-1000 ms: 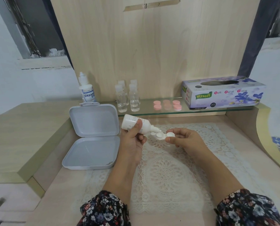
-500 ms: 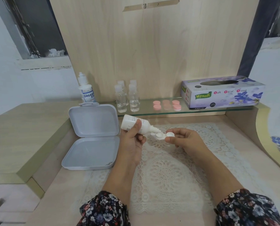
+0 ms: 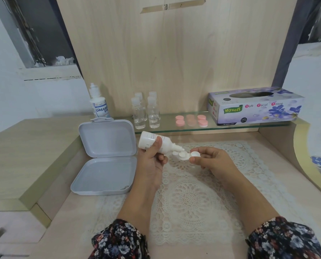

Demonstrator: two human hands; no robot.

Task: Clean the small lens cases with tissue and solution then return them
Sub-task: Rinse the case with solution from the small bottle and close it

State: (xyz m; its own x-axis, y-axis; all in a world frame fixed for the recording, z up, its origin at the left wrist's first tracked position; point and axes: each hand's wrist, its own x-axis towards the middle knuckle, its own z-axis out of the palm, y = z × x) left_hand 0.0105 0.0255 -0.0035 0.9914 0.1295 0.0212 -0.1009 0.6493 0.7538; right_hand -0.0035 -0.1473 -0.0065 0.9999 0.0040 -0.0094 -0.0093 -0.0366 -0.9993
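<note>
Held just above the lace mat [image 3: 191,199] on the counter [image 3: 279,165]: a small white lens case [image 3: 186,156], two open wells side by side, pinched at its right end by the right hand [image 3: 212,162], thumb underneath and fingers [image 3: 202,150] curled over the far edge. Tipped nozzle-down over the left well: a small white solution bottle [image 3: 157,143], gripped round its body by the left hand [image 3: 152,163], thumb pressed across the side. Nozzle tip touching or just above the well rim; cannot tell which, nor whether drops are falling.

Judged very light and stiff, this case, moulded plastic, smooth and likely slippery once wet. Thin bridge between the wells probably the weak spot, so best gripped by an outer well or the flat edge, as now, kept level to stop spilling. Bottle looks soft-walled and squeezable, light; mid-body grip suits dosing, gentle pressure enough.

Standing on the glass shelf [image 3: 230,126] behind: pink lens cases [image 3: 191,120] in a cluster, four clear bottles [image 3: 146,113], a tissue box [image 3: 255,106] at the right, a larger labelled solution bottle [image 3: 99,103] at the left. Lying open beside the left hand: a grey hinged box [image 3: 105,157]. No tissue in either hand yet; wiping not yet done on this case.
</note>
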